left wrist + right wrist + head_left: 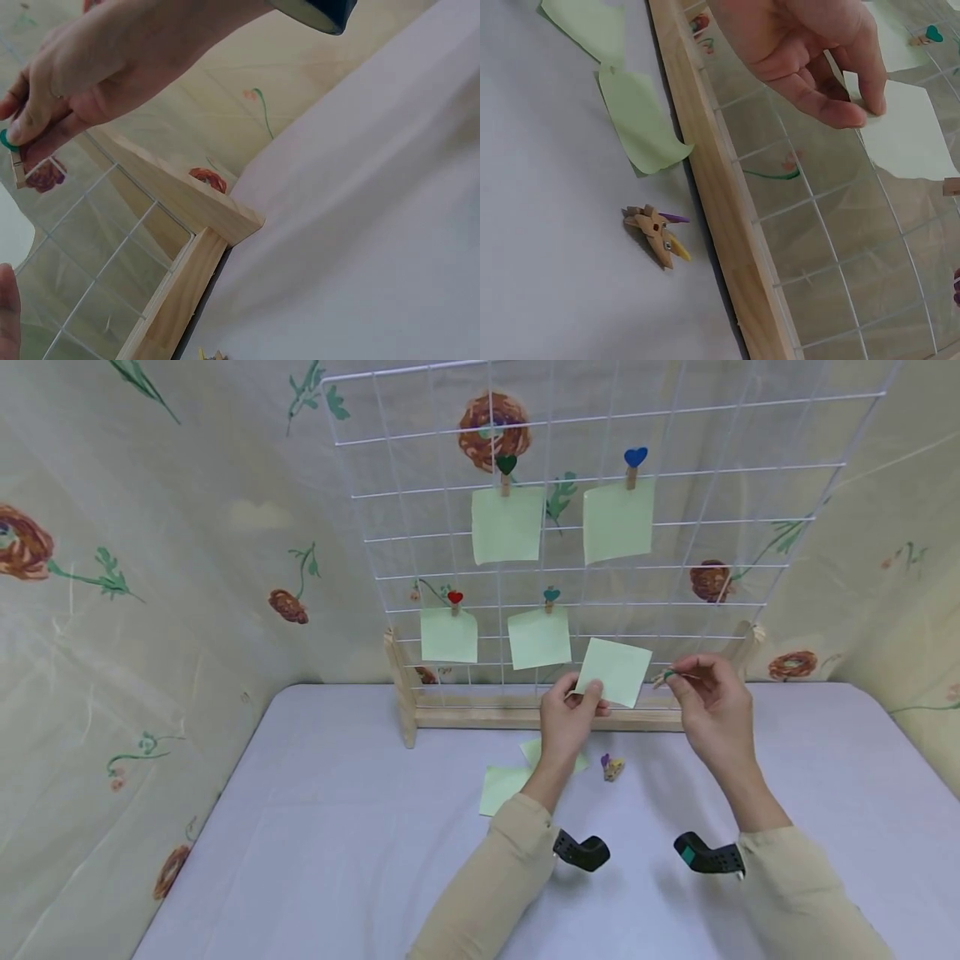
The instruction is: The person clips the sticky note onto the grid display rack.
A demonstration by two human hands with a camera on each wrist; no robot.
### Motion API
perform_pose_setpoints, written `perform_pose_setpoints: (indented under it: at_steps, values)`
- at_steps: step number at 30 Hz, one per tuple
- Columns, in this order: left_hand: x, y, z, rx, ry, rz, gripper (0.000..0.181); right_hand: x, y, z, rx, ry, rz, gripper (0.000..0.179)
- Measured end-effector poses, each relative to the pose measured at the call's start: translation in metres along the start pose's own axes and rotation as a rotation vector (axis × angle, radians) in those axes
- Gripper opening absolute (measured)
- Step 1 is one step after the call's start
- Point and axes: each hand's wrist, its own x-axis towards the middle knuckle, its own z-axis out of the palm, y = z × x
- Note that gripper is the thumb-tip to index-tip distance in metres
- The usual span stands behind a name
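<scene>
My left hand (567,714) pinches a pale green sticky note (615,672) by its lower left corner, in front of the white wire grid (697,643). To its right, my right hand (712,706) pinches a small wooden clothespin (662,677) with a green top, just off the note's right edge. In the left wrist view the clothespin (18,166) points down from the thumb and fingertips. The right wrist view shows the left thumb and fingers on the edge of the note (911,131).
Four notes hang on the grid from heart-topped clothespins, such as the red one (454,599) and the blue one (635,458). Loose notes (501,788) lie on the table (300,827), near clothespins with purple and yellow tops (612,768). A wooden base (480,717) supports the grid.
</scene>
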Motion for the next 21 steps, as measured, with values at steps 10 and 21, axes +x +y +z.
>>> perform_pose_setpoints:
  at_steps: [10,21]
  values:
    - [0.004,0.006,0.006,-0.031,0.018,-0.029,0.009,0.011,-0.004,0.000,-0.004,0.006,-0.010,0.015]
    - [0.010,0.013,0.012,-0.005,0.009,-0.012,0.009,0.022,-0.009,0.003,0.004,0.020,-0.010,0.016]
